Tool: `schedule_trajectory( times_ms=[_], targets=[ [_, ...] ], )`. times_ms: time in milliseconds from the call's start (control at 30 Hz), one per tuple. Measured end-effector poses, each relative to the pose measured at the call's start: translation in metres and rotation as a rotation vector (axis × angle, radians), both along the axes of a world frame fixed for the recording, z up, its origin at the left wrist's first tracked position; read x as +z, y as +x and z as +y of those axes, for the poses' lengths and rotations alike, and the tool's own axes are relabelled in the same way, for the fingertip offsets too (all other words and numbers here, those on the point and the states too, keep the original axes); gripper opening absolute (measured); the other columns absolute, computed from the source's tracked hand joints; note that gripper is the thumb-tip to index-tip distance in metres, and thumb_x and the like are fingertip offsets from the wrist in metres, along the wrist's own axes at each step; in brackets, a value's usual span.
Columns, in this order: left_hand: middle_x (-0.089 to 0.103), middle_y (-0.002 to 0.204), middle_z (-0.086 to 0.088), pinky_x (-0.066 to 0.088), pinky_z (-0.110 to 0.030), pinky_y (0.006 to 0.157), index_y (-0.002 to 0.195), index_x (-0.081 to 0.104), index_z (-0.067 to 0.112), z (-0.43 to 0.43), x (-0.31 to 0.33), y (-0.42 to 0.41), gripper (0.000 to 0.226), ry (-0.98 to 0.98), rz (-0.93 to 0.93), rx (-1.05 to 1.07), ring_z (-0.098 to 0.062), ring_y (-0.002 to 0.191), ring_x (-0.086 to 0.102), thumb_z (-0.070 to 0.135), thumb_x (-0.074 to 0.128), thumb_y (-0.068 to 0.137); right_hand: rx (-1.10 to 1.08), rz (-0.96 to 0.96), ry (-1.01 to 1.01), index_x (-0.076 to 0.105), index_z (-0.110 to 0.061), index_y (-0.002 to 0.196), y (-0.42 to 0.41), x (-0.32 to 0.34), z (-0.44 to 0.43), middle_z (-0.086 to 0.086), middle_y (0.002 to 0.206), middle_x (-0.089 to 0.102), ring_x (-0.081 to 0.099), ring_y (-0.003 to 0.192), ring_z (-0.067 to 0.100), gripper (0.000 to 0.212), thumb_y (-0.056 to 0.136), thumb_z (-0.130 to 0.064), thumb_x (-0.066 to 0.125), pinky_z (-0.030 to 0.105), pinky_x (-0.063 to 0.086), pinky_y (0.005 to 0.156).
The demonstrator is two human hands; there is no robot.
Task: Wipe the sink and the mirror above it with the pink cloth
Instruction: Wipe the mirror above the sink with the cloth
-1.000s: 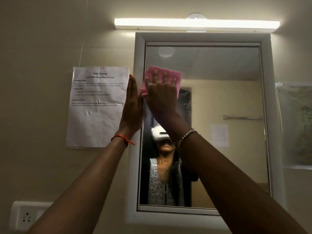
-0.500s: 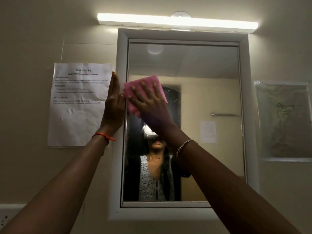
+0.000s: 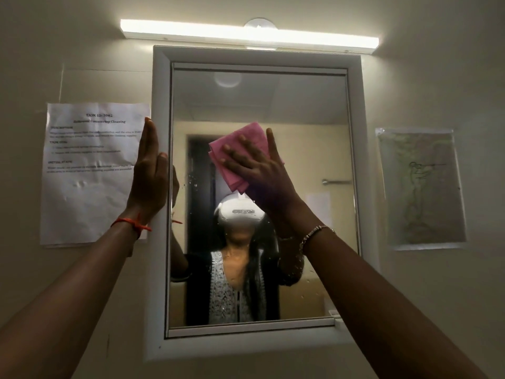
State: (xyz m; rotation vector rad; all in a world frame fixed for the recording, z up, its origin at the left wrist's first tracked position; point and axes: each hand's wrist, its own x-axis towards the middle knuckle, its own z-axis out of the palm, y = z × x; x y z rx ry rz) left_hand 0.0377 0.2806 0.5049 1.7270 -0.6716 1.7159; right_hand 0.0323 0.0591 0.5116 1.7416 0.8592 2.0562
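A white-framed mirror (image 3: 352, 110) hangs on the wall in front of me. The folded pink cloth (image 3: 235, 149) lies flat on the glass near its middle. My right hand (image 3: 257, 165) presses the cloth against the mirror with spread, straight fingers. My left hand (image 3: 149, 170) rests flat against the mirror's left frame edge, fingers straight and pointing up. Water spots show on the glass left of the cloth. The sink is out of view.
A printed task sheet (image 3: 90, 173) is taped to the wall left of the mirror. A plastic-covered drawing (image 3: 420, 187) hangs to the right. A lit tube light (image 3: 246, 34) runs above the frame.
My right hand has slid the pink cloth rightward and down, from the upper-left of the glass toward its middle. The left hand has stayed on the frame edge.
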Motion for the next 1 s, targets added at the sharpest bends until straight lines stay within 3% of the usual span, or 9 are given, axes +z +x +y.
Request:
schedule_trajectory(
  times_ms=[367,500,733,867,1000],
  targets=[
    [0.005,0.157,-0.015,0.001,0.006,0.103,0.146,0.005,0.004,-0.002,-0.001,-0.003,0.053,-0.005,0.005,0.014,-0.021,0.144,0.007,0.009,0.024,0.097,0.016,0.013,0.134,0.056,-0.012,0.125,0.008,-0.005,-0.050,0.014,0.129,0.058,0.051,0.119,0.042,0.067,0.063,-0.018,0.081,0.067,0.034,0.096],
    [0.006,0.157,-0.015,0.002,0.008,0.101,0.146,0.006,0.004,-0.003,-0.002,-0.004,0.052,-0.016,0.004,0.012,-0.013,0.141,0.006,0.005,0.026,0.097,0.022,-0.002,0.199,0.054,-0.011,0.127,0.008,-0.008,-0.069,0.014,0.131,0.056,0.049,0.121,0.041,0.066,0.067,-0.018,0.080,0.066,0.035,0.098],
    [0.006,0.157,-0.012,0.002,0.008,0.102,0.146,0.004,0.008,-0.003,-0.002,-0.004,0.053,-0.023,0.020,0.017,-0.020,0.145,0.008,0.010,0.025,0.097,0.049,0.011,0.332,0.052,-0.014,0.128,0.008,-0.011,-0.094,0.013,0.132,0.055,0.047,0.124,0.038,0.052,0.079,-0.026,0.061,0.062,0.031,0.103],
    [0.006,0.157,-0.012,0.003,0.009,0.101,0.146,0.005,0.008,-0.003,-0.002,-0.003,0.052,-0.028,0.024,0.019,-0.019,0.144,0.009,0.007,0.025,0.098,0.054,0.011,0.427,0.054,-0.015,0.127,0.007,-0.014,-0.110,0.012,0.131,0.056,0.048,0.124,0.037,0.055,0.075,-0.021,0.073,0.058,0.029,0.105],
    [0.007,0.157,-0.013,0.003,0.010,0.099,0.146,0.005,0.006,-0.003,-0.002,-0.004,0.052,-0.043,0.027,0.020,-0.019,0.144,0.009,0.007,0.026,0.098,0.070,-0.015,0.554,0.055,-0.016,0.126,0.003,-0.020,-0.118,0.011,0.129,0.057,0.050,0.123,0.036,0.049,0.079,-0.021,0.068,0.060,0.031,0.104]
  ],
)
